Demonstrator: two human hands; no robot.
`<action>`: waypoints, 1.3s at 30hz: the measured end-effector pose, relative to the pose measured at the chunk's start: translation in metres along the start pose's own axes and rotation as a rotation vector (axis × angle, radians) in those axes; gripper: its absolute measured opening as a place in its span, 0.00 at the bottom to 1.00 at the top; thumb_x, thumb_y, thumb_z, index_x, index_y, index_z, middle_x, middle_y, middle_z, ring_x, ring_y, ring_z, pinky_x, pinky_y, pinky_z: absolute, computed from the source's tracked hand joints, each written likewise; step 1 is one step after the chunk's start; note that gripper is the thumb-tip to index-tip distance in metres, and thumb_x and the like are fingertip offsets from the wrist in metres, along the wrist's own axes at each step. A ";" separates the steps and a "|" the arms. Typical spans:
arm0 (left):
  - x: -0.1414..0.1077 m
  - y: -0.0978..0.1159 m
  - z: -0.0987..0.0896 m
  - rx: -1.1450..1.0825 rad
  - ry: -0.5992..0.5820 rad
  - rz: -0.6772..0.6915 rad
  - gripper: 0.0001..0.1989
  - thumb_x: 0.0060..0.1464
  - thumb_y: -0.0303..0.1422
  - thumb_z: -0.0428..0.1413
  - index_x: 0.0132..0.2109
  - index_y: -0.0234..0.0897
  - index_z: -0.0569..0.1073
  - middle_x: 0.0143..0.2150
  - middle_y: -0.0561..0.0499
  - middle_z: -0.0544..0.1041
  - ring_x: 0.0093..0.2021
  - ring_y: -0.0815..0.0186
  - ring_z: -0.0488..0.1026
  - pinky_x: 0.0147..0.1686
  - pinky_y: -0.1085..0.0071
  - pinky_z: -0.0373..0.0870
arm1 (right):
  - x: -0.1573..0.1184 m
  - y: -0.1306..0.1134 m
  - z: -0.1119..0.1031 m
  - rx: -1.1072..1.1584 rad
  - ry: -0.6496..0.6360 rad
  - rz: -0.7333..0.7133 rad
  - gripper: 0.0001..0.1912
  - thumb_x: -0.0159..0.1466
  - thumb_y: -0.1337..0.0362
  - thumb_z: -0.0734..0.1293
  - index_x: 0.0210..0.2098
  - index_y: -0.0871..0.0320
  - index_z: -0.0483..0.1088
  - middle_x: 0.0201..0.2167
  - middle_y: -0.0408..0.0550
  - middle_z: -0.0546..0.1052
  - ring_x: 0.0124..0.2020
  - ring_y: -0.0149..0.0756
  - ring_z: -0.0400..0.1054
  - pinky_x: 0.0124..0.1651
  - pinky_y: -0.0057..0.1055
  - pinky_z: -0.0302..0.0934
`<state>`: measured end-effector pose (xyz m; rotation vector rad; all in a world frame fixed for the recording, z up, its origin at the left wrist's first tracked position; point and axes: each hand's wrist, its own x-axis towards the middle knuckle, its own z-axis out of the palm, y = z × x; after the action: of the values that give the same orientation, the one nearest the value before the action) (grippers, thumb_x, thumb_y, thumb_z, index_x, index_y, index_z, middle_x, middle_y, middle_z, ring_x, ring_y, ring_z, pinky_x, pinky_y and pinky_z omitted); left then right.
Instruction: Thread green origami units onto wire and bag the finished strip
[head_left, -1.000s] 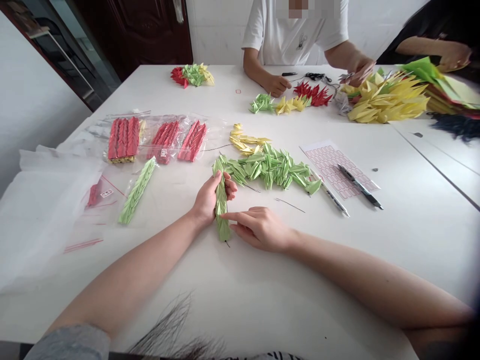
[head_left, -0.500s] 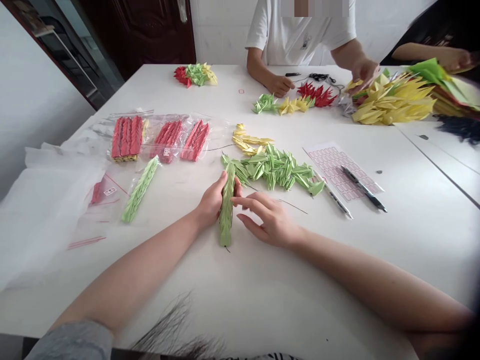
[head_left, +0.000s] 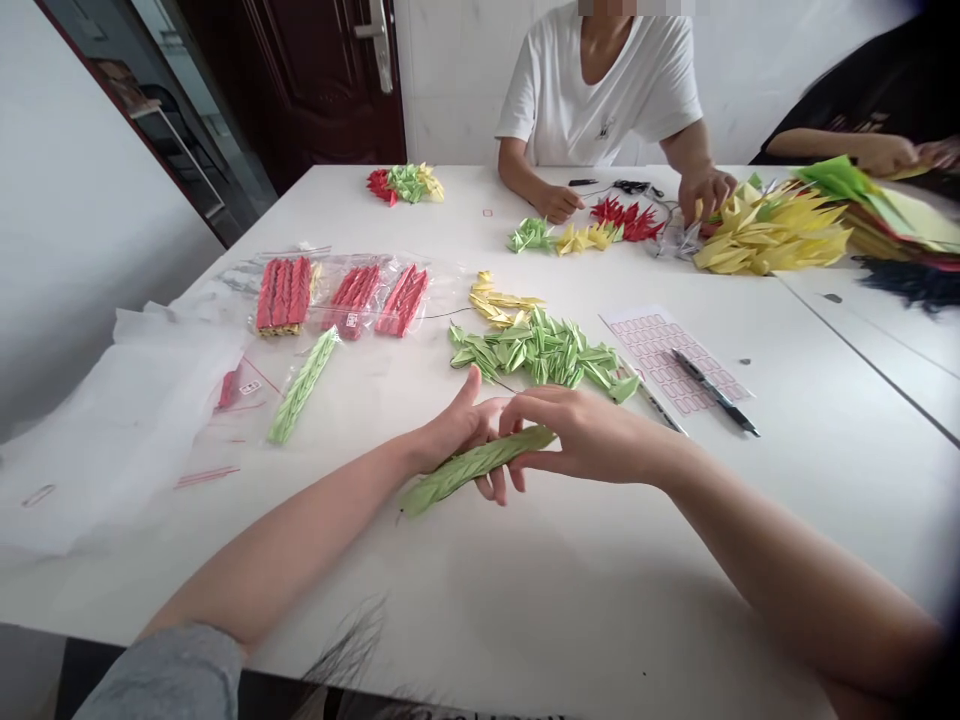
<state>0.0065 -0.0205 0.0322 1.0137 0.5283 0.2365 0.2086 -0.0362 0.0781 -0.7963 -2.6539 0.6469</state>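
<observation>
A flat green strip of folded, braided-looking paper (head_left: 469, 468) lies tilted across the fingers of my left hand (head_left: 450, 435). That hand is open, its thumb stretched up away from the strip and its fingertips showing below it. My right hand (head_left: 577, 430) is closed on the strip's upper right end, thumb on the near side. A short dark thread end sticks out at the strip's lower left tip. Just beyond my hands is a heap of spiky green folded-paper pieces (head_left: 547, 345), with yellow folded-paper pieces (head_left: 499, 300) behind it.
Bagged red paper strips (head_left: 283, 295) and a bagged green strip (head_left: 304, 385) lie to the left, near a white translucent sheet (head_left: 97, 420). At right are a label sheet (head_left: 660, 350) and a pen (head_left: 716, 393). Across the table, a person in white (head_left: 607, 90) touches yellow folded paper (head_left: 780, 235).
The green strip has turned from upright to slanting, its top swung right. My right hand has moved in and gripped its end, while my left thumb has come off it. The view has tilted up.
</observation>
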 end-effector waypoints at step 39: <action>-0.148 -0.045 -0.011 1.560 0.792 0.265 0.17 0.64 0.39 0.49 0.54 0.38 0.76 0.54 0.43 0.78 0.54 0.55 0.75 0.54 0.59 0.72 | -0.057 0.027 0.062 0.068 0.495 0.250 0.13 0.66 0.56 0.67 0.44 0.58 0.73 0.37 0.52 0.75 0.31 0.35 0.71 0.28 0.29 0.66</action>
<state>-0.1273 -0.0990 0.0348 2.5454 1.3806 0.4809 0.2421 -0.0694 0.0029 -1.1148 -2.0970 0.5124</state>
